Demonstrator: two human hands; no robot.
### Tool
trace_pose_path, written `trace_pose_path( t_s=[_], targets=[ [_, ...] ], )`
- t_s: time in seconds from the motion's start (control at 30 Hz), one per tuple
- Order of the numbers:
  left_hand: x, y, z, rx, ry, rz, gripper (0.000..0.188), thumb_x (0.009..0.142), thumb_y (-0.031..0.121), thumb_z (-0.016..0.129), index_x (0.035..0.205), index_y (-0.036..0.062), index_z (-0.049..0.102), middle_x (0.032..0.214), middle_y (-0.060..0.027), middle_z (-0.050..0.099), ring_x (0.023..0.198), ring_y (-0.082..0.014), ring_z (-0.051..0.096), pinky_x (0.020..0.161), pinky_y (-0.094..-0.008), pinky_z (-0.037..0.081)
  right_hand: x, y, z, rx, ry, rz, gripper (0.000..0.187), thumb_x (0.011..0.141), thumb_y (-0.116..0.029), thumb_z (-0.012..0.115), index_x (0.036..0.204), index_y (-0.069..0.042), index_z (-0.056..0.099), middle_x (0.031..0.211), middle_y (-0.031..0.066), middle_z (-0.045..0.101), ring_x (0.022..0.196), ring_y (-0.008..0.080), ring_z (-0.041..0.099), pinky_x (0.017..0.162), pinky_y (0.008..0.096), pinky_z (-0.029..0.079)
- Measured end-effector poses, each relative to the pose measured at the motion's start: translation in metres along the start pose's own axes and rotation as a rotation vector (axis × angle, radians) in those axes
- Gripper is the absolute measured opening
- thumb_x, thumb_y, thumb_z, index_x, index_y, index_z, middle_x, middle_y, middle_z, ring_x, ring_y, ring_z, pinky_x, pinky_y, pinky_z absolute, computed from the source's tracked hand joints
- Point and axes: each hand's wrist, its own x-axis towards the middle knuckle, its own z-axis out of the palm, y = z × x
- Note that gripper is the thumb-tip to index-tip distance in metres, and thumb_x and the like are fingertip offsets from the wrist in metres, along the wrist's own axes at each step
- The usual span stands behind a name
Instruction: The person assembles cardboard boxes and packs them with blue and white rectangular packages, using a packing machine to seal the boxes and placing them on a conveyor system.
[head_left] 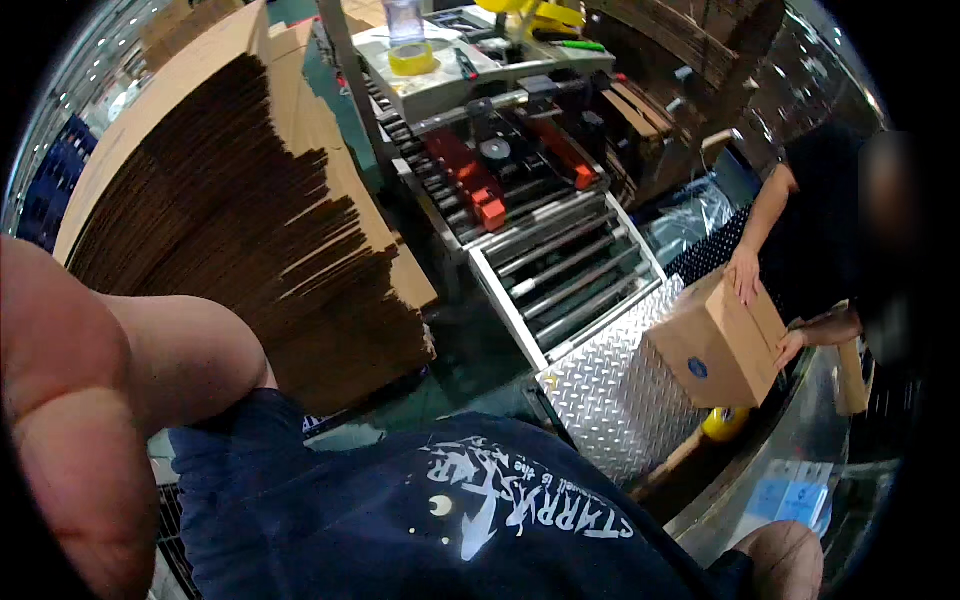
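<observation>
My bent left arm (190,335) fills the left edge close to the camera, beside a tall stack of flattened cardboard (200,210); its hand is out of sight. Of my right arm (785,562) only a bit of bare skin shows at the lower right, the hand hidden. A closed brown carton (712,345) with a round blue mark rests tilted at the edge of a diamond-pattern metal plate (600,410). Another person's two hands, one hand (745,275) on top and one hand (790,347) at the far right side, hold that carton.
A roller conveyor (575,275) runs from the plate to a machine with red side guides (465,180). Above it, a white worktop (420,95) carries a yellow tape roll (411,60) and tools. A yellow round object (726,423) lies under the carton. Plastic-wrapped items (790,500) are at the lower right.
</observation>
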Motion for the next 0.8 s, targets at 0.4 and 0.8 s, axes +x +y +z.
trace_pose_path(
  t_s=[0.4, 0.8],
  targets=[
    [0.047, -0.004, -0.095, 0.473, 0.182, -0.194, 0.053, 0.084, 0.025, 0.063, 0.131, 0.0098, 0.044, 0.131, -0.0148, 0.044, 0.119, -0.0291, 0.044, 0.099, -0.0387, 0.039, -0.031, -0.059, -0.027, -0.091, 0.009, 0.008, 0.044, 0.086, -0.041, 0.042, 0.105, -0.005, 0.057, 0.1, 0.0118, 0.059, 0.1, 0.0269, 0.051, 0.092, 0.0427, 0.034],
    [0.031, -0.069, -0.1, 0.452, -0.325, -0.448, 0.037, 0.083, 0.016, 0.06, 0.118, 0.0057, 0.052, 0.121, -0.0171, 0.053, 0.112, -0.0275, 0.05, 0.097, -0.0358, 0.038, -0.015, -0.15, -0.088, -0.138, -0.04, -0.257, 0.047, 0.087, -0.045, 0.038, 0.106, -0.006, 0.056, 0.101, 0.0115, 0.059, 0.102, 0.0272, 0.05, 0.094, 0.044, 0.032]
  ],
)
